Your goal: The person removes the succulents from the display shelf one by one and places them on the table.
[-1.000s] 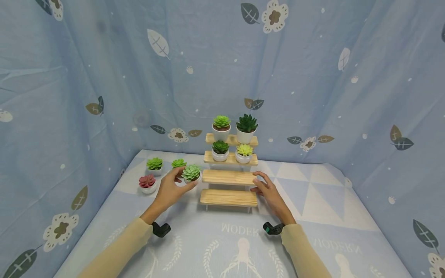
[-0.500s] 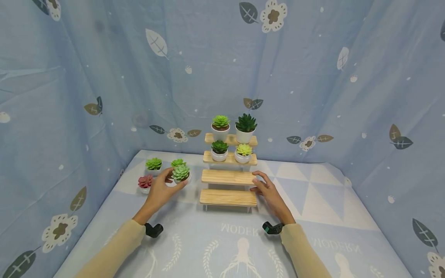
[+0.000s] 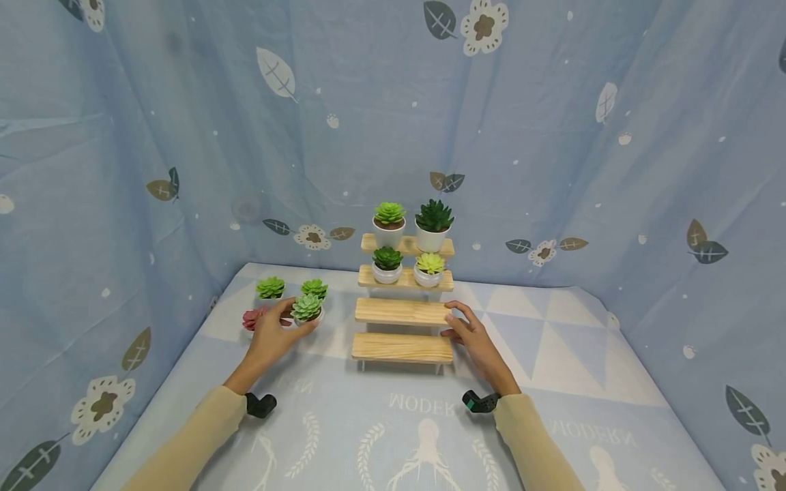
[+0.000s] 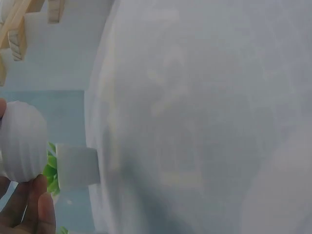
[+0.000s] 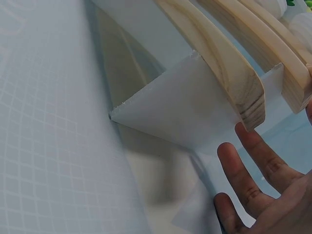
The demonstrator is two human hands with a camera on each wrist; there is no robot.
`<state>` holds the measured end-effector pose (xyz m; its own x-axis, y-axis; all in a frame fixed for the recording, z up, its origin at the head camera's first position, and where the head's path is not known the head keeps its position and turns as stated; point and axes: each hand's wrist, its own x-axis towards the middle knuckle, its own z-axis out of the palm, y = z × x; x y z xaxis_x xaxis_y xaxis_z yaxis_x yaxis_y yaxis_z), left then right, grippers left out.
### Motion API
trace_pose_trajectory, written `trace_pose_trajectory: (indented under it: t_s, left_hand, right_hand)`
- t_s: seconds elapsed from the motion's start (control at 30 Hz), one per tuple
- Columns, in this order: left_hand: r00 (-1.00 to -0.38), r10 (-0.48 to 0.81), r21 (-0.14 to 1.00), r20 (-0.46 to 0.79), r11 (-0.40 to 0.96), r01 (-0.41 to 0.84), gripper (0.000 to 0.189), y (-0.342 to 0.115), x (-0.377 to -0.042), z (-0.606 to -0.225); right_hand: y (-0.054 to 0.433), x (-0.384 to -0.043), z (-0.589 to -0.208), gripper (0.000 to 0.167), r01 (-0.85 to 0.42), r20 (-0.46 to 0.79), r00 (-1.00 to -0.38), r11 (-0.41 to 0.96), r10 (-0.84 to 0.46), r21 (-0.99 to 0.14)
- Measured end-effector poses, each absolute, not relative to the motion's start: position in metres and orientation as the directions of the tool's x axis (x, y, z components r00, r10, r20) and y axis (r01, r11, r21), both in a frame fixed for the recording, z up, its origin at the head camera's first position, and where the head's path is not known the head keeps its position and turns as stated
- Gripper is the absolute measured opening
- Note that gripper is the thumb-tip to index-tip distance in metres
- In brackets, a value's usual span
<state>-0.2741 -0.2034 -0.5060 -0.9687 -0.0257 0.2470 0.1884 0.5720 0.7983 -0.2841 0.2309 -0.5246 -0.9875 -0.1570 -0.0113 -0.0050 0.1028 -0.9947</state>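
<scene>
Left hand (image 3: 269,339) pinches potted pale-green succulent (image 3: 307,308) between thumb and fingers, lifted above left part of surface (image 3: 334,426). Wooden stand (image 3: 402,311) lies rightward, boards running left-right. Right hand (image 3: 477,341), fingers loosely spread, touches stand's right end.

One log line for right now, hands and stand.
left hand: holds pale green succulent; right hand: at right end of stand; upper two tiers: four potted plants
</scene>
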Motion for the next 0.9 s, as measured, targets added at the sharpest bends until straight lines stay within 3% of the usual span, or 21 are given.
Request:
trace_pose_trajectory:
  t_s: [0.2,0.47,0.9]
  left_hand:
    - [-0.973,-0.030,0.794,0.227,0.584,0.167,0.086,-0.209,-0.278,-0.512]
    - [-0.972,-0.019,0.784,0.234,0.595,0.177,0.086,-0.210,-0.285,-0.519]
    - [-0.955,-0.014,0.681,0.298,0.704,0.202,0.075,-0.206,-0.291,-0.525]
  right_hand:
    - [0.230,-0.284,-0.520,0.050,0.037,-0.052,-0.982,0.084,-0.179,-0.996]
    - [0.230,-0.286,-0.528,0.053,0.003,-0.018,-0.990,0.107,-0.138,-0.994]
    - [0.230,-0.285,-0.527,0.050,0.008,-0.021,-0.991,0.100,-0.133,-0.995]
